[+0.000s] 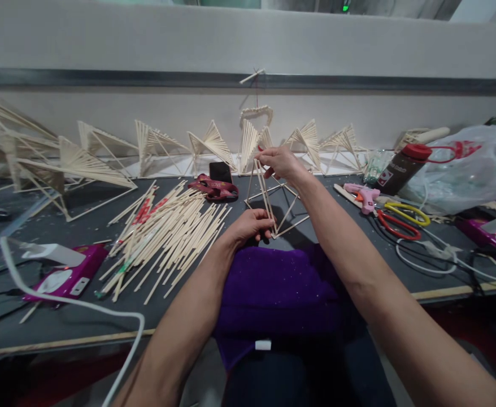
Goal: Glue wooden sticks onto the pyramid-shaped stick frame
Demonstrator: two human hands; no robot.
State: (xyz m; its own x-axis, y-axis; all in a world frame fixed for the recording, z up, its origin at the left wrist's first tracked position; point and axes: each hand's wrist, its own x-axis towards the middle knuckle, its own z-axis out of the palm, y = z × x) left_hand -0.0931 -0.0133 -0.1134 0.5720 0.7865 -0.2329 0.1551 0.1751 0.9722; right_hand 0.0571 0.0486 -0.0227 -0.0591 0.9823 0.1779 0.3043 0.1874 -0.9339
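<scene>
A small frame of thin wooden sticks [291, 210] stands on the dark table in front of me. My left hand [254, 225] pinches its sticks near the lower front corner. My right hand [279, 164] is closed on the upper end of the slanting sticks, above and beyond my left hand. To the left lies a loose pile of wooden sticks [175, 234], some with red wrapping. Fan-shaped stick models [301, 141] stand in a row along the wall behind the frame.
Near the pile are a red lanyard [216, 188] and a black phone [220, 171]. Rightward lie a pink glue gun [363, 196], scissors [400, 223], a dark bottle [400, 169] and a plastic bag [472, 164]. Purple power strips [72, 277] sit at both sides, with white cables.
</scene>
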